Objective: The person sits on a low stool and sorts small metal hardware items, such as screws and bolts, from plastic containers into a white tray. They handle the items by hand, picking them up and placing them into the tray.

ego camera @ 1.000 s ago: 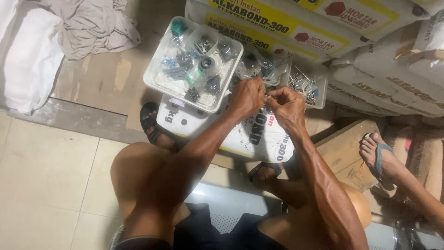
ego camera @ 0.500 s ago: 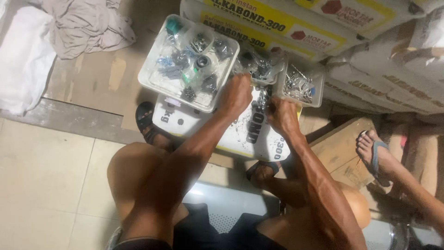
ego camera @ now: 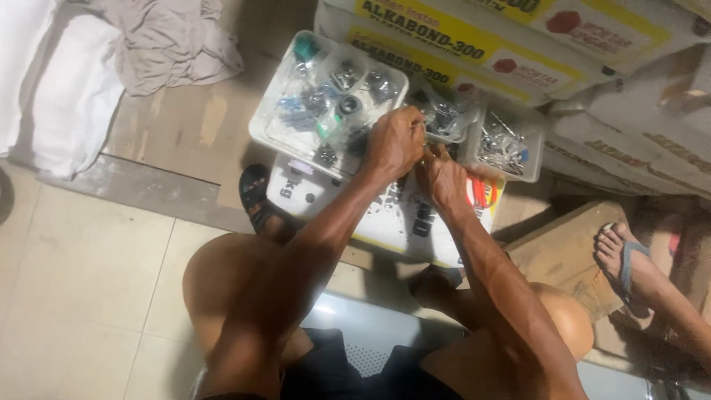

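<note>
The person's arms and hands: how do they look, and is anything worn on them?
Both arms are bare from shoulder to wrist: no sleeves, gloves, watch or bracelet show. The left hand and the right hand are bare too; whether any ring is worn is too small to tell. The forearms look lean and sinewy. Lower down, dark shorts and a dark sandal on one foot are worn.

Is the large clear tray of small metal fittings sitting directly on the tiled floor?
No, the clear tray rests on a white sack by the left hand, above the floor tiles.
</note>
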